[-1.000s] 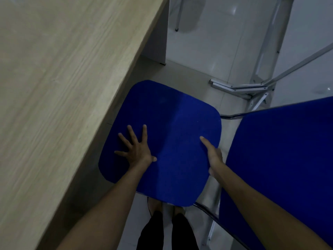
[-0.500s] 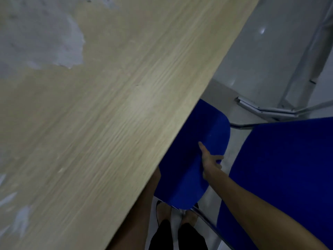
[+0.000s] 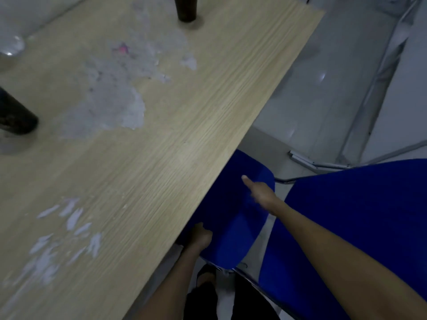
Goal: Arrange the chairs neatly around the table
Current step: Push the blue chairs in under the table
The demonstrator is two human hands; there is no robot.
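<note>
The light wooden table (image 3: pixel 143 158) fills the left and middle of the view. A blue chair seat (image 3: pixel 238 229) pokes out from under the table's right edge, its left part hidden beneath the top. My left hand (image 3: pixel 200 237) lies on the seat right at the table edge, and its fingers are hidden. My right hand (image 3: pixel 261 194) holds the seat's right rim, thumb on top, slightly blurred. The same chair's blue backrest (image 3: pixel 351 227) rises at the right, beside my right forearm.
Two dark cylinders stand on the table, one at the far edge (image 3: pixel 186 9) and one at the left (image 3: pixel 16 116). Grey patches of peeled surface (image 3: pixel 111 105) mark the tabletop. A grey metal frame (image 3: pixel 307 163) lies on the pale floor to the right. My feet (image 3: pixel 208 282) stand below the seat.
The blue seat has slid left under the table, from fully exposed to about half covered. My view has swung up over the tabletop. My left hand is back in sight at the table edge.
</note>
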